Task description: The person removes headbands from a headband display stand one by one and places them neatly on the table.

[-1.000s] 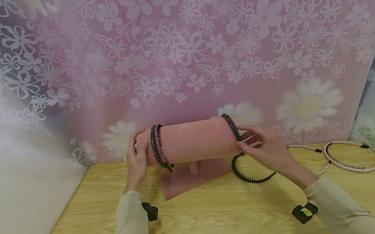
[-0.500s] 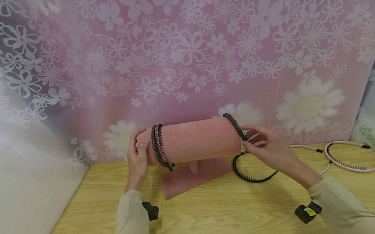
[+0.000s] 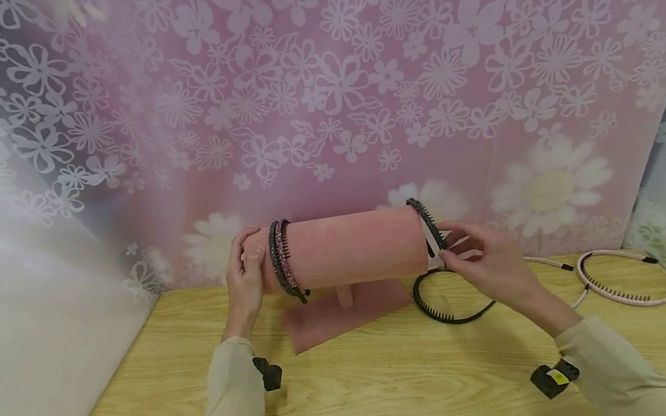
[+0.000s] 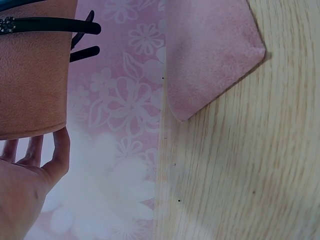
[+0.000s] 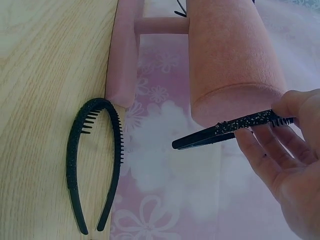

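A pink velvety display roll (image 3: 354, 249) stands on a post. My left hand (image 3: 244, 283) holds its left end, fingers round the rim; in the left wrist view fingers (image 4: 61, 152) touch the roll's edge. Close to that hand a black glittery headband (image 3: 276, 259) and a pink-purple glittery headband (image 3: 285, 254) sit side by side around the roll. My right hand (image 3: 497, 264) pinches a black glittery toothed headband (image 5: 245, 121) between thumb and fingers. That headband is at the roll's right end, and the right wrist view shows it just beyond the end face, its tips pointing away from the hand.
The roll's pink base (image 3: 326, 321) rests on the wooden table (image 3: 366, 395). Right of it lies another black toothed headband (image 5: 72, 160). Farther right are a pale pink headband (image 3: 630, 298) and a second pale one (image 3: 546, 262), partly behind my right arm. A flowered curtain (image 3: 313, 92) hangs behind.
My right hand has moved to the right, drawing the black headband off the roll's right end. The left hand has stayed on the roll's left end.
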`<state>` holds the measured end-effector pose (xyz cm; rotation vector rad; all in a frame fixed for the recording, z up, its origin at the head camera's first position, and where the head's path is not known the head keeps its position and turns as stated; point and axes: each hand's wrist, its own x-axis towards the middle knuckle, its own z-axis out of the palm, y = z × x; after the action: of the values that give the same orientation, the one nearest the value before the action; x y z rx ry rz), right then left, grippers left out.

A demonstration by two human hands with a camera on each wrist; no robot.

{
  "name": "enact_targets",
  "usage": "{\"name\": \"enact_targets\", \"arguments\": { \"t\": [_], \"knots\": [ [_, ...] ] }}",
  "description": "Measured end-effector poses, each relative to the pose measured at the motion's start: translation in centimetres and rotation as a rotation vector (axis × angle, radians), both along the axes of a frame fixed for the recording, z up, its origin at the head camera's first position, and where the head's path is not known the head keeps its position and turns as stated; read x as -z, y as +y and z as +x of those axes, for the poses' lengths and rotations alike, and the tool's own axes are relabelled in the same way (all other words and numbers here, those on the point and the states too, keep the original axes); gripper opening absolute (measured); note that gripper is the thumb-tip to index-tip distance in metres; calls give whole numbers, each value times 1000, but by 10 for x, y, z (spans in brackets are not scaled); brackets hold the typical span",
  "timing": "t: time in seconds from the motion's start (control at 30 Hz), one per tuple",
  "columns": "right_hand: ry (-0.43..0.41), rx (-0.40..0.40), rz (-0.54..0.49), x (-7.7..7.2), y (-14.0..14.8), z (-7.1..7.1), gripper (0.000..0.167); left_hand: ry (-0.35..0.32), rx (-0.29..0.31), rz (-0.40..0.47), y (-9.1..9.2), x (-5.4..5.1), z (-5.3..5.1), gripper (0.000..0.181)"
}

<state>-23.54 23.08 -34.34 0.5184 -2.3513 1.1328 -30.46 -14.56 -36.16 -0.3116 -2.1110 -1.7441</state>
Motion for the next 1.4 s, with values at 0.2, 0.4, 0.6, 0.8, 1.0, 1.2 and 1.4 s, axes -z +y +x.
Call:
{"name": "enact_targets", "arguments": {
  "t": [0.2, 0.4, 0.6, 0.8, 1.0, 1.2, 1.4],
  "knots": [
    [0, 21, 28, 3, 8, -2, 41, 17, 1, 7, 0, 1, -1, 42],
    [33, 20, 37, 5, 15, -1, 40, 0, 0, 13, 0, 2, -2, 41],
    [24, 19, 32, 6, 22, 4, 40, 0, -3, 14, 0, 3, -3, 41],
    [20, 32, 48, 7, 27, 11, 40, 12, -7, 5, 0, 4, -3, 41],
    [52, 43, 70, 9, 33, 15, 38, 12, -4, 10, 0, 3, -4, 43],
    [94, 48, 83, 12, 40, 19, 46, 33, -12, 5, 1, 2, -4, 43],
    [53, 54, 76, 15, 47, 24, 52, 36, -10, 4, 1, 2, -2, 43]
  ]
}}
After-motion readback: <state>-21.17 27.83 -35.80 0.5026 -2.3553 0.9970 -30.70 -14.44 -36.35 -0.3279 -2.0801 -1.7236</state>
